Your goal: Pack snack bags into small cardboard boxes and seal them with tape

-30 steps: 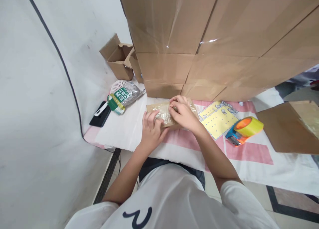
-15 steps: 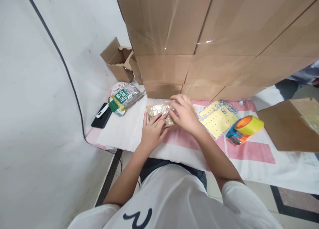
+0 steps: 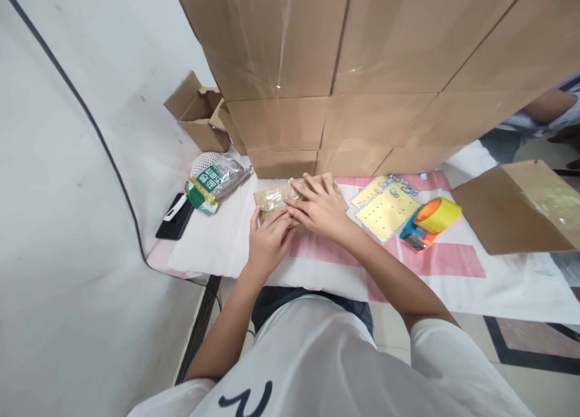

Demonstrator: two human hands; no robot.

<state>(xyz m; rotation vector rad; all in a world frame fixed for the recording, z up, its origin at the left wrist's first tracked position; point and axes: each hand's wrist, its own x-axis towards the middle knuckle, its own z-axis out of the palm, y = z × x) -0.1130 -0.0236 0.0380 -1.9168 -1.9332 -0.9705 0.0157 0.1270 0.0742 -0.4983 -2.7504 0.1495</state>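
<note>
A small, flat brown cardboard package (image 3: 273, 199) with shiny clear tape over it lies on the cloth-covered table in front of me. My right hand (image 3: 321, 211) presses down on its top, palm down, with the fingers spread. At the package's near left edge rests my left hand (image 3: 266, 243), fingers stretched over the cardboard and fingertips close to those of my right hand. Both hands lie on the package without gripping it. To the right are yellow sheets (image 3: 387, 211) with small blue marks, and a tape dispenser (image 3: 430, 222) with a yellow roll.
Large stacked cartons (image 3: 281, 124) wall off the back of the table. On the left lie a green-labelled plastic bag (image 3: 217, 181), a dark phone (image 3: 176, 222) and an open carton (image 3: 203, 130). A cardboard box (image 3: 502, 214) stands right. Another person's arm (image 3: 550, 106) shows at far right.
My right hand has flattened and spread its fingers over the package, where it was more arched before. More of the package's right end shows now. The whole view has shifted slightly.
</note>
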